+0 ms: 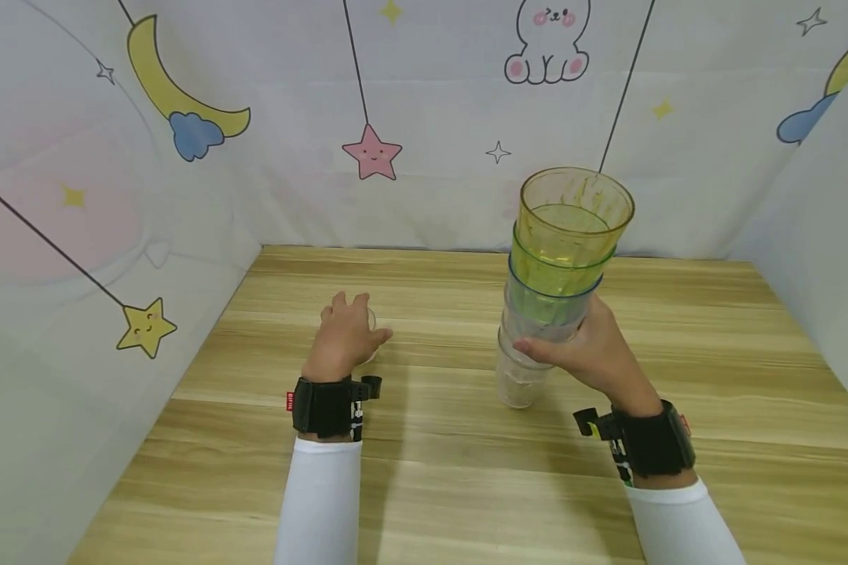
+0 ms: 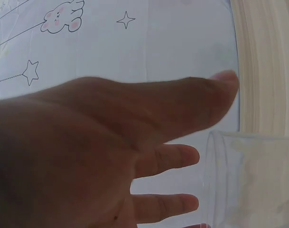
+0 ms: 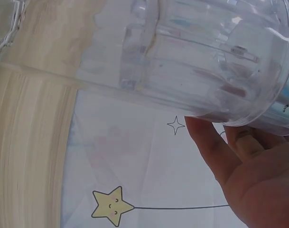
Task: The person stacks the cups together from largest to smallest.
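My right hand (image 1: 601,345) grips a tall stack of nested plastic cups (image 1: 561,259) around its lower clear cups. The top cup is yellow, with green-rimmed and blue-rimmed cups below it and clear ones at the bottom. The stack leans a little to the right, and I cannot tell whether its base touches the table. My left hand (image 1: 342,333) is over a single clear cup (image 2: 258,180), fingers spread and thumb out. In the left wrist view the cup's rim is just beyond the fingertips; the head view mostly hides this cup behind the hand.
The wood-grain table (image 1: 431,471) meets a pale cloth backdrop (image 1: 438,204) at the back, printed with stars and a bear. More cloth rises at the left and right sides. In the right wrist view, clear plastic (image 3: 4,23) shows at the upper left corner.
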### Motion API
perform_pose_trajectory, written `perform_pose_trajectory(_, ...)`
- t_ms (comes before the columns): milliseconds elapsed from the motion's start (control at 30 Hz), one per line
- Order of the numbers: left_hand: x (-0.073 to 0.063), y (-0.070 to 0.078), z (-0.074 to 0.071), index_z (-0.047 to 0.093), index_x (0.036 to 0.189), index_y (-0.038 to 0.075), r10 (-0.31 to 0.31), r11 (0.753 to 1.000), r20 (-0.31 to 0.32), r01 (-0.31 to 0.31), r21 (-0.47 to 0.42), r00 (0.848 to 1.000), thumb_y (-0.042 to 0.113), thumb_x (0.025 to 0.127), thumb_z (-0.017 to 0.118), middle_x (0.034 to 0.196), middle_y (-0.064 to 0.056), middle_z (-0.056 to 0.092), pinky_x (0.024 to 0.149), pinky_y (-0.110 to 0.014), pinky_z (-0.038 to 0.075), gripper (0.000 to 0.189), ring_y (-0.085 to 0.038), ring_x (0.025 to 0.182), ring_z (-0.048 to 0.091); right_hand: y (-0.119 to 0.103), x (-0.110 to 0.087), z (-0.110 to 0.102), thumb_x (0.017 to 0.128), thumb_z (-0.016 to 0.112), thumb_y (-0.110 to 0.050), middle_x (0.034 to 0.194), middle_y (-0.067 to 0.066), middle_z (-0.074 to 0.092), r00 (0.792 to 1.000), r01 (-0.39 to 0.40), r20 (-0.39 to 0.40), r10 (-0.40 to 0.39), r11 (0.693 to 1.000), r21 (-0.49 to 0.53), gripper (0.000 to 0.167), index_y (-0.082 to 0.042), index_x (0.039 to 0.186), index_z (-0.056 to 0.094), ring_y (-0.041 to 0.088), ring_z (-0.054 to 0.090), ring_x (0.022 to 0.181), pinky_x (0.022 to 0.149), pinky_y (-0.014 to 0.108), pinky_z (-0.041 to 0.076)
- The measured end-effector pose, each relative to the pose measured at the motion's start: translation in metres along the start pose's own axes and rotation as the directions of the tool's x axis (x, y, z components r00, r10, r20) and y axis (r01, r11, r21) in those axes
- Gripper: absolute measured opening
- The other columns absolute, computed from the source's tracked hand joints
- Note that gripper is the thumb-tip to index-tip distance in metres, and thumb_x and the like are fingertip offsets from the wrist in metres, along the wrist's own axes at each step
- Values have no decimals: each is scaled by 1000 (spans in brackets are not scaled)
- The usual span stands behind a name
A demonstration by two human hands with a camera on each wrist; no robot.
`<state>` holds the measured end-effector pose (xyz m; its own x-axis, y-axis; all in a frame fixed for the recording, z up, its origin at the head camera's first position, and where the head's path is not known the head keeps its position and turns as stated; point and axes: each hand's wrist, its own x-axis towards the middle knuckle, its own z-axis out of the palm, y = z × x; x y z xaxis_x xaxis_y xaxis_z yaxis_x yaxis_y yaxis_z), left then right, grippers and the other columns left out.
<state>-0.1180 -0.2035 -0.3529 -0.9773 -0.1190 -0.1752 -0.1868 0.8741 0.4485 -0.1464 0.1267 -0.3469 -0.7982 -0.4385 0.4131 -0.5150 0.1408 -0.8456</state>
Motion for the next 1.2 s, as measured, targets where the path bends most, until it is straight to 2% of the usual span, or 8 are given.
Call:
perform_pose_trajectory(300,3,-3,2,36,151,-7,-16,1000,-16,16,24,1000,21,98,67,145,-39,32,103,-62,41,68,-57,130,36,1,0,1,73,88,2,128,4,61,1000,2,1,-2,1000,11,80,-15,142,50,25,60,115,97,33,49)
perform_pose_trajectory(667,1,-1,2,36,149,-10,11,1000,-32,-10,24,999,19,98,65,143,-41,32,103,-61,40,65,-58,128,35,2,-1,-1,73,89,0,129,2,60,1000,-6,12,6,1000,7,82,-17,142,49,25,59,116,97,34,49)
perform_pose_trajectory(867,-1,1,0,36,150,-9,34,999,-61,-33,8,998,19,98,64,143,-39,32,103,-61,39,65,-57,129,34,1,-1,-2,73,90,-2,128,1,61,1000,-25,18,25,1000,-2,81,-16,141,48,24,60,115,97,35,50)
perform_pose_trajectory(1200,-3,4,-3,41,148,-7,70,995,-152,-79,-54,986,24,93,65,141,-36,39,101,-61,40,67,-54,127,39,-1,-1,-3,74,90,-3,129,1,61,998,-44,44,44,999,3,81,-17,142,47,24,60,116,97,36,49)
